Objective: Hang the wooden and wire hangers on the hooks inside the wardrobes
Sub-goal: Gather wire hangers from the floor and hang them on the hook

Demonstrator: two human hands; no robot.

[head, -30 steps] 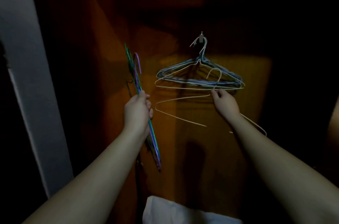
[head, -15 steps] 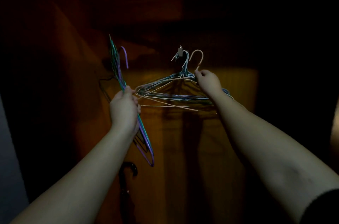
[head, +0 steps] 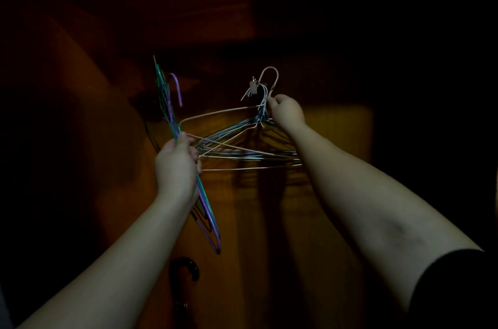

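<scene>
**A:** From the head view, what could go wrong here?

**B:** The right hand pinches the neck of a pale wire hanger, grip clamped on it just below its curl. That curl arches over the small wall hook but I cannot tell whether it has caught yet. The hook already carries a crowded cluster of blue-grey wire hangers. If the hand lets go early, I judge the pale one could slide off and drop.

**A:** Anything else?

**B:** Tangling. The pale hanger's arm and bottom wire cross through the hung cluster, so its frame may snag theirs, and a tug could pull a neighbour off the hook. The light is poor too, which makes the tiny hook hard to aim at.

**A:** And the other side?

**B:** The left hand has its grip wrapped tight round a bundle of green and purple hangers, held nearly upright, just left of the cluster. The pale hanger's left corner comes very close to those knuckles; the bundle could catch on it.

**A:** Containers?

**B:** Only the wardrobe itself, its brown back panel dimly lit. Inside it are the hook with its hangers and, low down, a dark curved handle, perhaps an umbrella's. The rest is too dark to make out.
</scene>
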